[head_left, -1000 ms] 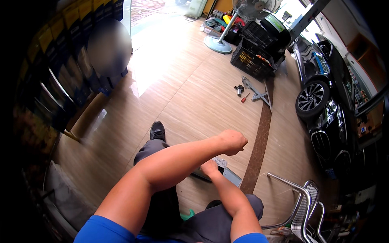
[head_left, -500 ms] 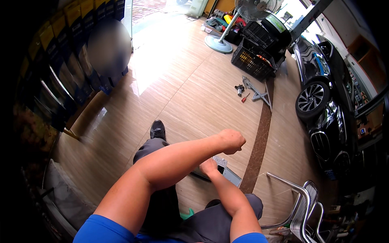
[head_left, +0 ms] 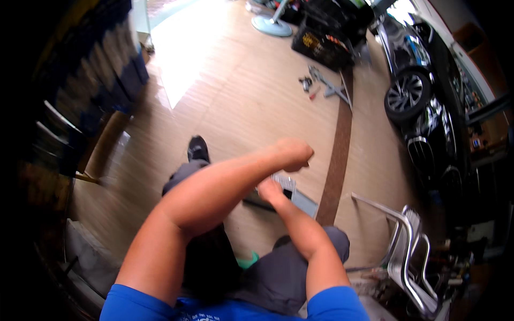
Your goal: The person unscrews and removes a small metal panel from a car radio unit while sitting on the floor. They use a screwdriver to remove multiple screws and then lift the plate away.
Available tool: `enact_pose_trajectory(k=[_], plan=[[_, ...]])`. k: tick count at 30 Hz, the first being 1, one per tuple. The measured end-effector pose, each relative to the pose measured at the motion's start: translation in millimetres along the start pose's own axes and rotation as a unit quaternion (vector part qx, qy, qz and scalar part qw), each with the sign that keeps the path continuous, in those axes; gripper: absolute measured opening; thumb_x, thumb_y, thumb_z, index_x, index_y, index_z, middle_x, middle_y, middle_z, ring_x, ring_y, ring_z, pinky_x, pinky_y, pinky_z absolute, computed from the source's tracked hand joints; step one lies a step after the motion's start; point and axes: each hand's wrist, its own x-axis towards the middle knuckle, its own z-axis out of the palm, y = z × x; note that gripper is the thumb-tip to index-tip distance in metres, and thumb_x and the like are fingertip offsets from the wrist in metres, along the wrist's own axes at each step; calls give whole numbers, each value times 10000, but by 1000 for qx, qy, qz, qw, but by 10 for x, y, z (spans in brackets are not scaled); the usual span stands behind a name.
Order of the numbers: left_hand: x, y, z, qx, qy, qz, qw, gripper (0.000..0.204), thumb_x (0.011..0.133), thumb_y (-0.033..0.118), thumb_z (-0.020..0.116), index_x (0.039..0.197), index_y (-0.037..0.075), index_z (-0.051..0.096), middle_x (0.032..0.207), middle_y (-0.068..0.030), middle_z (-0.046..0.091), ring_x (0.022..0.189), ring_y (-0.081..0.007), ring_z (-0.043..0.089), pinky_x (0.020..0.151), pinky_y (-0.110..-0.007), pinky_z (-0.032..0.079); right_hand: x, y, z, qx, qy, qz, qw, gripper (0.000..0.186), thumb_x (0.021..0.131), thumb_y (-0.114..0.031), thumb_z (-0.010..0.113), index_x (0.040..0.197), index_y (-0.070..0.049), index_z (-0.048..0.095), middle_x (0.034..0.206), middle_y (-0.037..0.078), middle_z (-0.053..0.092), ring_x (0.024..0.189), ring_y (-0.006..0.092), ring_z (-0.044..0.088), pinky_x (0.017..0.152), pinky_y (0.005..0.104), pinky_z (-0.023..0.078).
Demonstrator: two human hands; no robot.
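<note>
My left arm reaches across in front of me, and my left hand (head_left: pixel 296 155) is closed in a fist above and just beyond my right. Anything inside that fist is hidden. Lower down, my right hand (head_left: pixel 270 190) is closed at the edge of a grey metal box (head_left: pixel 305 204) with a perforated metal part (head_left: pixel 287 183); its fingertips are mostly out of sight. The box sits low between my legs, partly covered by my hands and forearms. Its exact kind I cannot tell.
Ahead on the tiled floor lie a grey metal scissor jack (head_left: pixel 333 91), a small dark tool (head_left: pixel 305 83) and a red-handled screwdriver (head_left: pixel 314 94). Beyond stand a black crate (head_left: pixel 321 47) and a fan base (head_left: pixel 271 25). A dark car (head_left: pixel 409 96) and metal chair (head_left: pixel 409 243) are right.
My view has tilted, so the floor and the things on it sit higher in the picture. Both hands keep nearly the same places relative to the box.
</note>
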Motion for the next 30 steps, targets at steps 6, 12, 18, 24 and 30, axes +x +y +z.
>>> enact_pose_trajectory(k=[6, 12, 18, 24, 30], plan=[[-119, -64, -153, 25, -24, -34, 999, 275, 910, 281, 691, 1029, 35, 724, 1002, -180, 720, 999, -355, 676, 848, -446, 541, -7, -183, -155, 42, 52, 20, 998, 246, 902, -144, 507, 1034, -14, 669, 1026, 269, 694, 1010, 437, 663, 879, 542, 523], [-60, -71, -41, 28, -38, -37, 998, 326, 914, 294, 685, 1117, 39, 684, 1055, -189, 708, 1034, -369, 660, 875, -456, 529, -32, -2, -94, 59, 47, 3, 997, 265, 941, -263, 584, 986, -15, 665, 1017, 259, 688, 1003, 427, 652, 885, 517, 512], [-63, -54, -35, 27, -43, -36, 998, 345, 905, 294, 689, 1138, 40, 661, 1047, -200, 702, 1037, -383, 653, 880, -465, 522, -93, 34, -147, 68, 44, 6, 997, 246, 949, -262, 579, 983, -33, 664, 1015, 253, 687, 1012, 427, 645, 890, 513, 504], [-122, -58, -63, 24, -46, -40, 998, 327, 902, 287, 691, 1107, 34, 664, 1036, -198, 703, 1039, -382, 652, 883, -469, 519, -137, -9, -196, 59, 69, -9, 996, 225, 958, -236, 557, 1008, -39, 652, 1040, 242, 682, 1035, 409, 639, 892, 511, 504], [-114, -42, -94, 24, -54, -42, 997, 352, 905, 290, 692, 1149, 37, 661, 1054, -198, 703, 1047, -382, 649, 889, -470, 516, -51, 43, -141, -1, 54, -69, 996, 179, 946, -169, 520, 1036, -59, 629, 1042, 201, 675, 1032, 394, 634, 873, 512, 509]])
